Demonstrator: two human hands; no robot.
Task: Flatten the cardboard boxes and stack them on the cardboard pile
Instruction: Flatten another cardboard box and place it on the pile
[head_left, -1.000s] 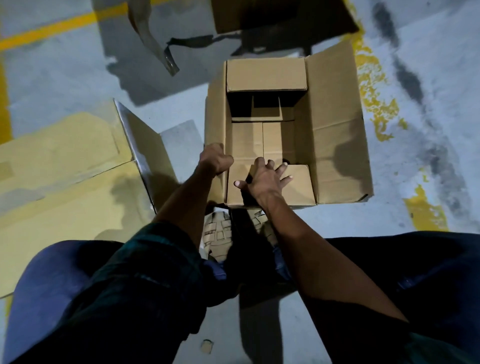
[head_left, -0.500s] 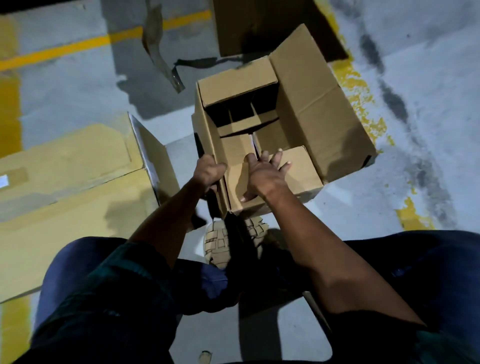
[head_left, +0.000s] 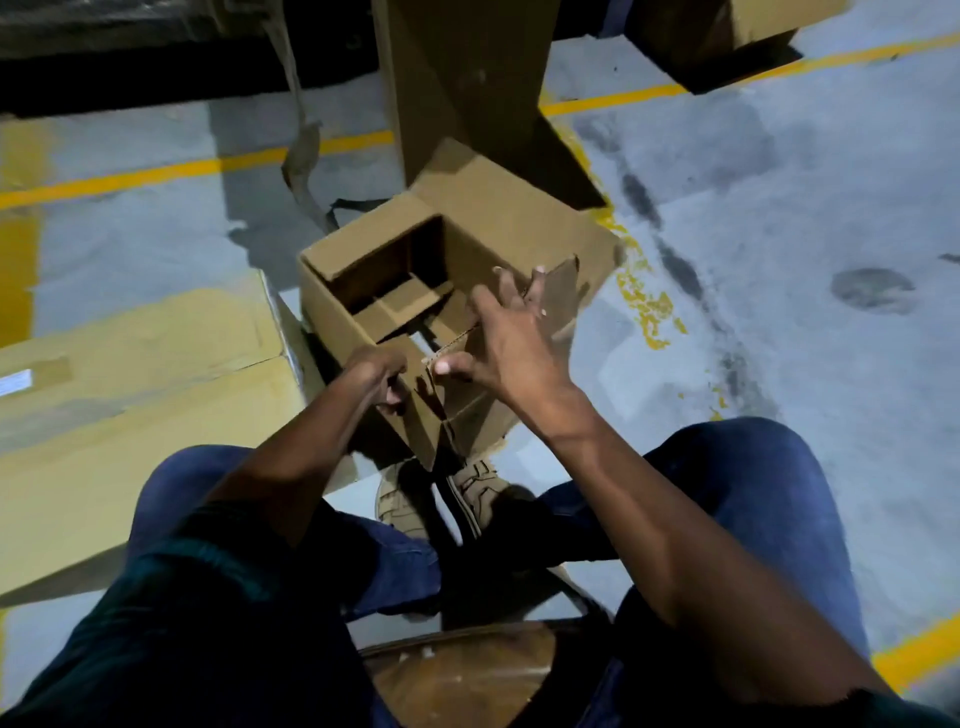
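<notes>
An open brown cardboard box (head_left: 343, 312) is tilted up in front of my knees, its near corner raised and its inner flaps loose. My left hand (head_left: 376, 376) is closed on the box's near left wall at the corner. My right hand (head_left: 504, 338) hovers over the near right flap with its fingers spread; I cannot tell whether they touch it. To the left, flattened cardboard sheets (head_left: 135, 395) lie as a pile on the floor.
A tall upright piece of cardboard (head_left: 462, 78) stands just behind the box. Another box (head_left: 727, 36) sits at the top right. A strip of torn tape (head_left: 304, 156) hangs behind on the left. Yellow lines cross the grey floor. My shoes (head_left: 441, 499) are under the box.
The box has been turned and lifted at its near corner toward me. My right hand has come off the near flap and spread open above it. My left hand keeps its hold on the left wall.
</notes>
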